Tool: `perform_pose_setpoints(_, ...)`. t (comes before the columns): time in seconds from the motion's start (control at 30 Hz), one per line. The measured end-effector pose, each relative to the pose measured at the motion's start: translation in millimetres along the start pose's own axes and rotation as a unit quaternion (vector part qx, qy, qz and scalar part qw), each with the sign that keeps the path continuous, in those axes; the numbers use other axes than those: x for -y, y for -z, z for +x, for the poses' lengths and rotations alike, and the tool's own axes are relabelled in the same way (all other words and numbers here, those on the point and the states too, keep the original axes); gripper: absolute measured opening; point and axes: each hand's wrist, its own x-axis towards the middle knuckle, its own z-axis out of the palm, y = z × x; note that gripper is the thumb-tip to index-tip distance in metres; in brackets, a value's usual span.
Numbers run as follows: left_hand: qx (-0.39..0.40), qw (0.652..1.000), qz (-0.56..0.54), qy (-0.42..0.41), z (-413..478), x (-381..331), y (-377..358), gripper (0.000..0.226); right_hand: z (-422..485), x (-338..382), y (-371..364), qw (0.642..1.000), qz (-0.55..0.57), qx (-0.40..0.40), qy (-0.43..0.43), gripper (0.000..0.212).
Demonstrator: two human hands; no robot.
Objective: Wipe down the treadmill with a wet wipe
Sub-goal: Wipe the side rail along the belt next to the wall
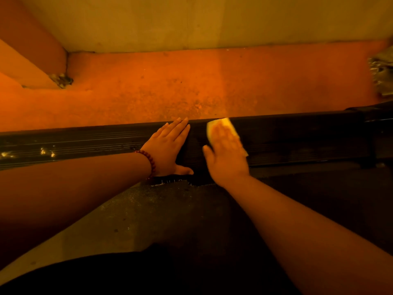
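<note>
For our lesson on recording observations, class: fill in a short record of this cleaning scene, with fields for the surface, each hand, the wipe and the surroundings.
surface: dark ribbed treadmill side rail
left hand: flat on the rail, fingers straight, bead bracelet on the wrist
right hand: presses the wipe onto the rail, blurred
wet wipe: pale, under the right hand, far edge showing
surroundings: orange floor beyond the rail, treadmill belt on the near side

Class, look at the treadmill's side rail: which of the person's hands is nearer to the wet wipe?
Right. The right hand presses flat on the wet wipe; the left hand rests on the rail beside it, not touching.
</note>
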Motion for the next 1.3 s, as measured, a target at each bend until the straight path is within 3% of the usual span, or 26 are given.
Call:
perform_pose_setpoints(0.07, -0.002, 1.000, -0.007, 0.000, 0, 0, -1, 0.119, -8, 11, -7, 0.993, -0.034, 0.026, 0.109, 0.076)
perform_pose_setpoints(0.13, 0.001, 1.000, -0.007, 0.000, -1, 1, -1, 0.119, -8, 2, -5, 0.987, -0.040, 0.041, 0.149, 0.077)
perform_pose_setpoints(0.27, 0.003, 1.000, -0.011, 0.001, 0, 1, 0, 0.121, -5, -35, 4, 0.998, 0.004, -0.001, 0.070, 0.072)
perform_pose_setpoints(0.37, 0.006, 1.000, -0.007, 0.005, 0, 0, 0, 0.121, -5, -34, 7, 1.000, -0.005, 0.014, 0.028, 0.065)
perform_pose_setpoints(0.57, -0.012, 1.000, -0.018, 0.003, -5, 0, -2, 0.118, -14, -25, -2, 0.978, -0.035, 0.049, 0.199, 0.078)
perform_pose_setpoints(0.67, -0.016, 0.999, -0.026, 0.009, -8, 1, -4, 0.117, -17, -43, 0, 0.993, -0.002, -0.033, 0.113, 0.074)
perform_pose_setpoints(0.77, -0.011, 1.000, -0.026, 0.012, -10, 2, -3, 0.116, -22, -38, -3, 0.999, 0.011, -0.025, -0.019, 0.079)
perform_pose_setpoints(0.83, -0.012, 0.999, -0.031, 0.012, -10, 2, -2, 0.116, -26, -16, -7, 0.999, 0.028, -0.015, -0.007, 0.076)
perform_pose_setpoints(0.97, -0.007, 1.000, -0.026, 0.015, -10, 0, -1, 0.115, -31, -1, -20, 0.993, 0.004, -0.015, 0.120, 0.071)
perform_pose_setpoints(1.03, -0.008, 0.999, -0.027, 0.015, -10, 0, -2, 0.115, -29, -14, -20, 0.995, 0.015, -0.043, 0.092, 0.069)
perform_pose_setpoints(1.13, -0.006, 1.000, -0.027, 0.014, -11, 0, -3, 0.114, -34, -23, -16, 0.996, 0.034, -0.056, -0.067, 0.069)
perform_pose_setpoints(1.2, -0.008, 1.000, -0.026, 0.013, -10, 0, -3, 0.114, -34, -11, -16, 0.991, 0.027, -0.036, -0.124, 0.067)
perform_pose_setpoints(1.3, -0.010, 0.999, -0.028, 0.012, -10, 0, -3, 0.114, -39, 16, -21, 1.000, 0.008, -0.002, -0.018, 0.071)
